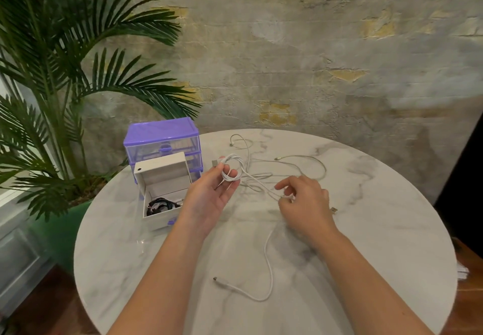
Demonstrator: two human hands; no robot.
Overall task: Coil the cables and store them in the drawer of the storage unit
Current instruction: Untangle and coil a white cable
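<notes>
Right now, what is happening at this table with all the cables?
A person is coiling a white cable. The left hand holds the finished loops, and the right hand pinches the loose part, whose tail lies on the round marble table. Other white cables lie uncoiled behind. The storage unit has one drawer pulled out, with a black cable inside.

No readable txt, labels, brands or nos. on anything in view.

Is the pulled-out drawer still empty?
No, the drawer pulled out of the purple storage unit already holds a coiled black cable.
</notes>
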